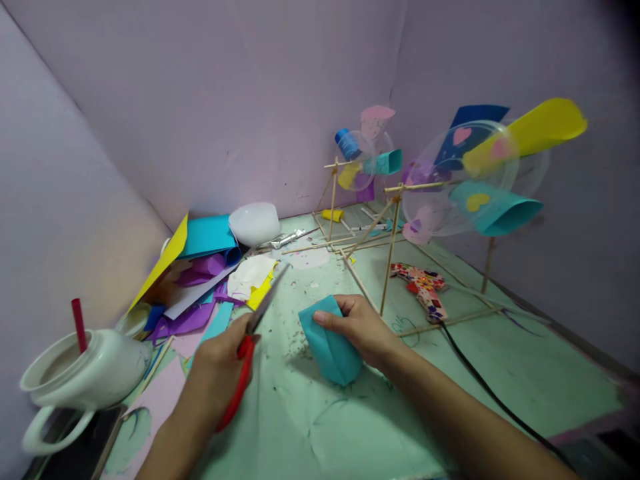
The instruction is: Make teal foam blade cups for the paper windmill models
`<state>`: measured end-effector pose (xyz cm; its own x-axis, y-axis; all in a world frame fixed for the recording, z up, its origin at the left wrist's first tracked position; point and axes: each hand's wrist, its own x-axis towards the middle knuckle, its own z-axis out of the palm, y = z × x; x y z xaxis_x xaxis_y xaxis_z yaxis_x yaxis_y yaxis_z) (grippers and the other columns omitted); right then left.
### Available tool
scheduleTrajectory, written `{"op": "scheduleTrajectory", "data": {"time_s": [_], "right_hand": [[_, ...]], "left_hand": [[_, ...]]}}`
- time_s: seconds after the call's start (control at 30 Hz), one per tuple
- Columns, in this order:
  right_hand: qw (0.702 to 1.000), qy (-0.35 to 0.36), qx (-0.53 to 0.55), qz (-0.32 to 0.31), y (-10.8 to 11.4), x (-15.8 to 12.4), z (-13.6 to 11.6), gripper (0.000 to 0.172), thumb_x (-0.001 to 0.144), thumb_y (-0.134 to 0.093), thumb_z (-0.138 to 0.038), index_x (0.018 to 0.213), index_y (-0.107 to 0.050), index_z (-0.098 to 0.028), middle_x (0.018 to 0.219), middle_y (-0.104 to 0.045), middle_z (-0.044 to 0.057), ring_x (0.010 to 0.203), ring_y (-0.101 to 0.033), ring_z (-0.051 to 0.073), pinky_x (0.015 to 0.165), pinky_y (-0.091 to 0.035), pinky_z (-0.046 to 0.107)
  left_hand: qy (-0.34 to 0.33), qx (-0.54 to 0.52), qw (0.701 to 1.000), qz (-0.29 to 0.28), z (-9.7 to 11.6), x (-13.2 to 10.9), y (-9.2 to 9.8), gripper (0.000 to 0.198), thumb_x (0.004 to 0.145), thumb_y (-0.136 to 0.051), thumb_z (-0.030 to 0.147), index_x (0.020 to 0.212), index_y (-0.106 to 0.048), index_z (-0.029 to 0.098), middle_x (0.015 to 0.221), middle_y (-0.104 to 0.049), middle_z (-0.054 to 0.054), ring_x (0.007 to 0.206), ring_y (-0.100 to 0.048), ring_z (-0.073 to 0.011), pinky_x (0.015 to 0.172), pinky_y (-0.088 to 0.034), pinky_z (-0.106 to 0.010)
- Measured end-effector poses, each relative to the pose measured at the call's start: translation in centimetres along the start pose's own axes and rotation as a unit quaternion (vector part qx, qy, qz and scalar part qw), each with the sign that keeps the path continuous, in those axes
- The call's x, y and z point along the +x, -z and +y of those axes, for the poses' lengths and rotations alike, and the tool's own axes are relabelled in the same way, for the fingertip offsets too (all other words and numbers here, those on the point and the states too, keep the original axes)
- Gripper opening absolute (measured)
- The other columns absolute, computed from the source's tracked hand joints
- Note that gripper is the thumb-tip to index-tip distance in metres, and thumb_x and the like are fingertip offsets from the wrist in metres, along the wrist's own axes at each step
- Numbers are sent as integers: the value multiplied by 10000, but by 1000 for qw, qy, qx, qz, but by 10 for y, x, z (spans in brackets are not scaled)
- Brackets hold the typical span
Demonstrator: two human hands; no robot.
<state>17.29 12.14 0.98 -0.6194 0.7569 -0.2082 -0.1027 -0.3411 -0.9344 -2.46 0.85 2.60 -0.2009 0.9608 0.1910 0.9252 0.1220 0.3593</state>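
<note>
My left hand is wrapped round the red handles of a pair of scissors, whose blades point up and away over the table. In my right hand is a folded piece of turquoise paper, pinched near its upper right edge with the thumb on top. The scissor blades look closed together and are apart from the paper. To the right of the paper lies a glue gun with a floral pattern and a black cord.
Two stick-framed wheels stand at the back right: a large wheel and a smaller wheel, both with coloured paper pieces. Paper scraps pile up at the left. A white pot stands on a dark flat object. A white bowl leans behind.
</note>
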Motion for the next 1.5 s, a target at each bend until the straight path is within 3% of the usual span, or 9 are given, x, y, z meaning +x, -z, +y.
{"op": "scheduleTrajectory", "data": {"time_s": [0.13, 0.3, 0.47, 0.63, 0.73, 0.83, 1.07, 1.3, 1.5], "right_hand": [[999, -17, 30, -16, 0, 1, 1, 362, 522, -815, -418, 660, -626, -142, 579, -603, -14, 507, -537, 112, 520, -459, 250], [999, -18, 26, -44, 1, 0, 2, 377, 540, -815, -420, 718, -657, -129, 612, -627, -4, 516, -545, 105, 534, -457, 244], [999, -20, 32, -39, 0, -2, 0, 363, 545, -813, -418, 690, -644, -132, 592, -610, -15, 502, -530, 97, 519, -444, 232], [999, 4, 34, -35, -1, -2, -1, 348, 566, -804, -416, 684, -639, -134, 583, -594, -25, 502, -519, 88, 509, -445, 217], [999, 20, 28, -32, -1, -3, -1, 343, 567, -801, -424, 683, -652, -138, 579, -592, -27, 501, -516, 88, 492, -439, 209], [999, 38, 1, -35, -3, -4, -1, 335, 579, -791, -422, 745, -698, -145, 615, -617, -15, 535, -535, 99, 508, -445, 214], [990, 70, -72, -95, -15, -10, 7, 252, 630, -743, -365, 758, -732, -148, 661, -640, 10, 616, -534, 121, 570, -436, 228], [993, 82, -57, -69, -25, -12, 12, 202, 669, -681, -353, 724, -688, -159, 641, -599, -8, 598, -500, 112, 580, -414, 230], [991, 99, -86, -17, -24, -12, 10, 229, 670, -649, -353, 580, -640, -143, 540, -484, -22, 537, -393, 94, 478, -312, 210]], "left_hand": [[166, 175, 970, -40, -24, 14, 8, 293, 868, -335, 333, 963, -573, 190, 778, -691, -96, 728, -661, -268, 563, -399, -291], [210, 203, 956, -43, -44, 22, 7, 314, 852, -341, 387, 933, -582, 202, 863, -699, -132, 796, -657, -305, 579, -390, -311], [174, 56, 983, 31, -34, 18, 7, 332, 811, -453, 431, 1006, -572, 190, 830, -701, -71, 768, -659, -242, 622, -447, -289], [-30, -24, 995, 91, -17, 5, -1, 266, 849, -446, 407, 968, -550, 194, 639, -627, 5, 546, -603, -153, 510, -443, -234], [-98, -60, 990, 84, -4, -1, -3, 214, 862, -420, 309, 1003, -532, 193, 764, -641, -26, 649, -620, -153, 592, -485, -248], [-53, -175, 980, 78, 13, -6, -2, 187, 860, -430, 286, 1004, -510, 198, 914, -633, -52, 792, -615, -158, 685, -498, -259], [43, -420, 904, 73, 42, -20, -8, 218, 771, -622, 343, 908, -523, 205, 825, -602, 4, 719, -564, -124, 646, -466, -218], [111, -435, 882, 141, 54, -25, -17, 201, 741, -633, 309, 870, -525, 198, 771, -573, 21, 704, -542, -121, 653, -428, -221], [72, -403, 905, 120, 51, -26, -16, 128, 778, -599, 267, 851, -518, 199, 732, -531, 36, 648, -491, -95, 638, -406, -209]]}}
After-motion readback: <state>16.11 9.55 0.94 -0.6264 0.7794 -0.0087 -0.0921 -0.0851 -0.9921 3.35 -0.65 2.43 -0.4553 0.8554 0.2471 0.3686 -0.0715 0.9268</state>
